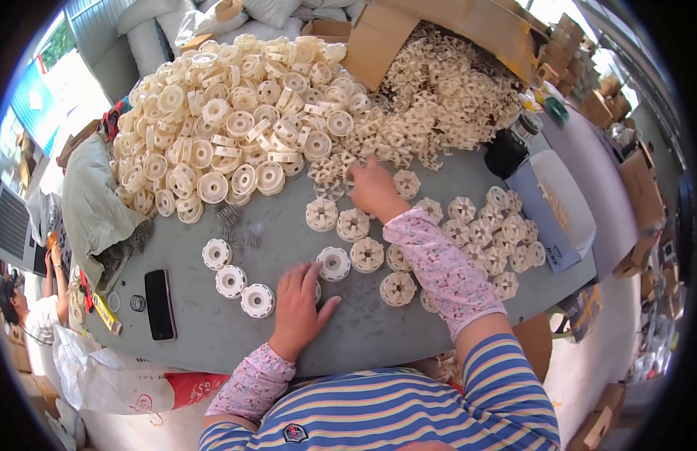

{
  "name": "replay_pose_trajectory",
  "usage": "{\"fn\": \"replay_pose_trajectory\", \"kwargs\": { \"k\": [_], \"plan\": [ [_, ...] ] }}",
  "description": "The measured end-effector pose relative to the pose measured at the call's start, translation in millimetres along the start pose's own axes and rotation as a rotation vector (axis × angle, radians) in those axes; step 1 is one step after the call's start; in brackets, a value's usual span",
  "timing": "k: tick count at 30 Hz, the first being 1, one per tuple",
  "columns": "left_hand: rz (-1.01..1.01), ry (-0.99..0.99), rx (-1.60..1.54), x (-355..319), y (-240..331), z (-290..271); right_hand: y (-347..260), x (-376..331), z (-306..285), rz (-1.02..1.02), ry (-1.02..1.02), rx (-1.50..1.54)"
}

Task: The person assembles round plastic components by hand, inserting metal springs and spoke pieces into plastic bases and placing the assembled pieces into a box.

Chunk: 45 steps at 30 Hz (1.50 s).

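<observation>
10 o'clock: resting my left hand, fingers and thumb apart, by white plastic wheels, seemingly unfilled. 12 to 2: segmented cream plastic wheels sitting, apparently filled. 12: my right hand is touching angular cream plastic pieces; grip: can't tell. 11: heaped cream plastic wheels waiting.

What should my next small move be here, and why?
Probably pick up one loose piece with your right hand: it's already at the near edge of the cream pile of small pieces, while your left hand is down close to a white wheel.
</observation>
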<state>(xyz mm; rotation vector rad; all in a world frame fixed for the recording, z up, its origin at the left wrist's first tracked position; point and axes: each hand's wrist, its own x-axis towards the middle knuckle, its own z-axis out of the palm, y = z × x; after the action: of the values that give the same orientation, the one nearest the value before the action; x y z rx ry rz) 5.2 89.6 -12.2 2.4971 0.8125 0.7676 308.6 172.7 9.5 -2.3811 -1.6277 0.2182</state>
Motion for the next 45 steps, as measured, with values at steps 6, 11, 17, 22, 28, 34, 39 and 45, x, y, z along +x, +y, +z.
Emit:
{"fn": "replay_pose_trajectory", "kwargs": {
  "k": [6,11,17,22,28,34,39,45],
  "plan": [
    [0.022,0.004,-0.008,0.3,6.9,1.8,-33.4,-14.8,18.5,-0.308,0.243,0.396],
    [0.038,-0.014,0.0,-1.1,7.3,4.9,-66.1,-21.9,21.0,-0.537,0.155,0.497],
    [0.033,-0.018,0.024,-1.4,7.2,8.8,-117.1,-25.8,7.7,-0.73,0.054,0.697],
    [0.002,0.024,0.028,-6.4,6.4,-0.5,-130.1,-38.8,-1.9,-0.44,0.268,0.894],
    [-0.017,-0.022,-0.064,-22.4,9.1,-1.8,-60.1,-102.7,-24.5,-0.115,0.231,1.227],
    [-0.055,-0.061,-0.222,-47.4,24.6,-16.3,-14.8,-269.8,10.9,-0.806,0.328,0.533],
    [-0.102,-0.104,-0.006,-56.0,27.2,-34.1,7.5,-315.6,9.9,-0.651,0.119,0.544],
    [-0.118,-0.212,-0.158,-56.5,30.6,-29.9,-13.9,-306.3,-9.3,-0.18,-0.067,0.71]
  ]
}}
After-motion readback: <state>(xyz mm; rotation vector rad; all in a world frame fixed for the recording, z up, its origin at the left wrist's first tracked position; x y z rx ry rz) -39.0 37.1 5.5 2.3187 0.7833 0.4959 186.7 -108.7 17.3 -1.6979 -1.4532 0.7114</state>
